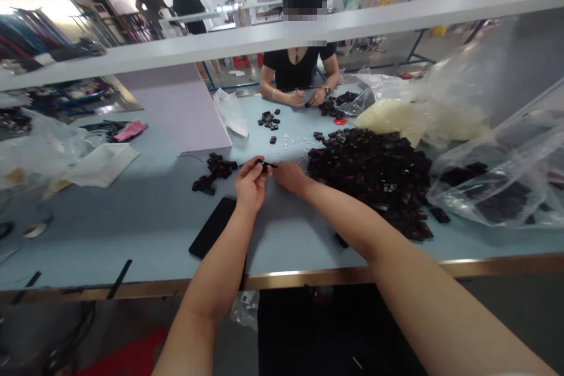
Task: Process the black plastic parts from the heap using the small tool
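Note:
My left hand (250, 185) is raised above the middle of the table, its thumb and fingers pinching a small black plastic piece (263, 165). Close on its right is my right hand (289, 177), with curled fingers; its fingertips are mostly hidden, and what they hold, if anything, cannot be made out. A thin dark end of the black piece points toward it. Just beyond my hands lie small white bits (294, 142). A large heap of black plastic pieces (370, 176) with red marks spreads right of my right hand. Left of my left hand sits a smaller group of black pieces (214, 171).
A black phone or tablet (214, 228) lies beside my left forearm. Clear plastic bags (506, 188) stand at the right. A white shelf (247, 32) crosses above the table, held by an upright panel (180, 106). Across from me a person (299, 73) handles black pieces.

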### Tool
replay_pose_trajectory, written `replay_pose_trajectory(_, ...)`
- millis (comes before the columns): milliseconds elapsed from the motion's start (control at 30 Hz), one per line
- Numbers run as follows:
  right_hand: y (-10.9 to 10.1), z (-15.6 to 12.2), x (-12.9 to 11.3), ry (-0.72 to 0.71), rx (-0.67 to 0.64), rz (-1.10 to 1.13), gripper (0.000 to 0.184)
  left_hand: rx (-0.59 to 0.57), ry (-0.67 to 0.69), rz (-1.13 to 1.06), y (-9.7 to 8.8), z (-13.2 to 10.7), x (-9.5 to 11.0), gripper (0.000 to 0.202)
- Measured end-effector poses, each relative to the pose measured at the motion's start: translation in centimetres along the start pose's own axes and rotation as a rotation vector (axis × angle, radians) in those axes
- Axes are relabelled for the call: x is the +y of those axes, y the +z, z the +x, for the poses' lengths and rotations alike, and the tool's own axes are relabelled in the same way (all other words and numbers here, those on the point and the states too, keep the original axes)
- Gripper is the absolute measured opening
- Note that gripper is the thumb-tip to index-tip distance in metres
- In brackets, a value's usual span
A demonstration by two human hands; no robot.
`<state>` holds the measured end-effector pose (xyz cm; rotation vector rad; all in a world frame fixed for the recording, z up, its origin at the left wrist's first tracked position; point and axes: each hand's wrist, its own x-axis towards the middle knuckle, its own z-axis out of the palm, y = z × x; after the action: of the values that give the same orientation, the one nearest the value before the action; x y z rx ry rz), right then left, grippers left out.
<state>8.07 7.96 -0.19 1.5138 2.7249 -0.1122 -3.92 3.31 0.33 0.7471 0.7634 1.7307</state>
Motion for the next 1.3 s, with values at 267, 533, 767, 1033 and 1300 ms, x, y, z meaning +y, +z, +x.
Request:
replay_pose_trajectory(267, 1.8, -10.8, -2.1, -0.260, -0.043, -0.030, 0.031, 0.035, 0.034, -0.007, -0.8, 0.5, 0.1, 0.016)
replay_pose_trajectory(533, 2.5, -13.5, 0.3, -0.290, 0.010, 0.028, 0.023, -0.058, -0.073, 0.033, 0.1, -0.9, -0.3, 0.016)
replay_pose_trajectory(767, 2.5, -13.8, 1.3, -0.336, 0.098, 0.138, 0.022, -0.222, -0.251, 0.051, 0.8, -1.7, -0.1, 0.024)
replay_pose_trajectory(1033, 2.4, -13.8, 3.1, -0.385, 0.249, 0.223, 0.025, -0.265, -0.309, 0.049, 1.0, -2.4, 0.0, 0.028)
replay_pose_trajectory(1300, 2.9, -13.8, 5.0, -0.295, 0.364, 0.296, 0.025, -0.282, -0.329, 0.041, 1.3, -2.8, -0.2, 0.030)
